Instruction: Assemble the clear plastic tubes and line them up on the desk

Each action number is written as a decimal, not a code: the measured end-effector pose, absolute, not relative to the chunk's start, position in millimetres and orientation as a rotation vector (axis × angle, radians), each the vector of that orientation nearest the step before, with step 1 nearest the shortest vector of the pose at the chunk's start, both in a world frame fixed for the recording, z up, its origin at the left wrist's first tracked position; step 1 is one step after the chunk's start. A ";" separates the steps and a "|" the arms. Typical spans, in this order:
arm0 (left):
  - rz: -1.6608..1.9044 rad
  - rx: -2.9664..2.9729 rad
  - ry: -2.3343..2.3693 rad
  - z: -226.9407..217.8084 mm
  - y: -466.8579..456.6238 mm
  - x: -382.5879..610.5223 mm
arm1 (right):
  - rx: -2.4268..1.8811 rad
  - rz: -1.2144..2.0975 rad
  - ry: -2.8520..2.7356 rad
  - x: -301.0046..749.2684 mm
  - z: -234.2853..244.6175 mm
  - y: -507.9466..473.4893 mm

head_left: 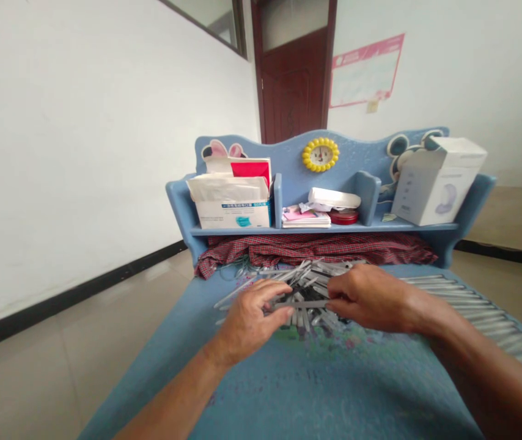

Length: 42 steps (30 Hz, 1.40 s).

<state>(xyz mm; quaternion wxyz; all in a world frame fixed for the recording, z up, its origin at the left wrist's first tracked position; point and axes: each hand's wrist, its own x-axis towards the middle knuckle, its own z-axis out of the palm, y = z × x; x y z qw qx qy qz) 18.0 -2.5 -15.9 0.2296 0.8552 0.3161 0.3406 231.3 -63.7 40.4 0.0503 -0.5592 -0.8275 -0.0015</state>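
Note:
A heap of thin grey metal strips lies on a blue desk. My left hand and my right hand hover over the heap's near side. Between them they pinch one grey strip, held level, left fingers on its left end and right fingers on its right end. Both hands have their fingers curled closed around it.
A row of sorted grey strips runs along the desk's right edge. A red plaid cloth lies under the desk's shelf, which holds a mask box, papers, a red tin and a white carton. A brown door stands behind.

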 end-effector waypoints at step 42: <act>0.841 2.531 1.180 -32.8 32.4 -6.5 | -1.605 -0.638 -2.502 248.9 -6.6 -1.2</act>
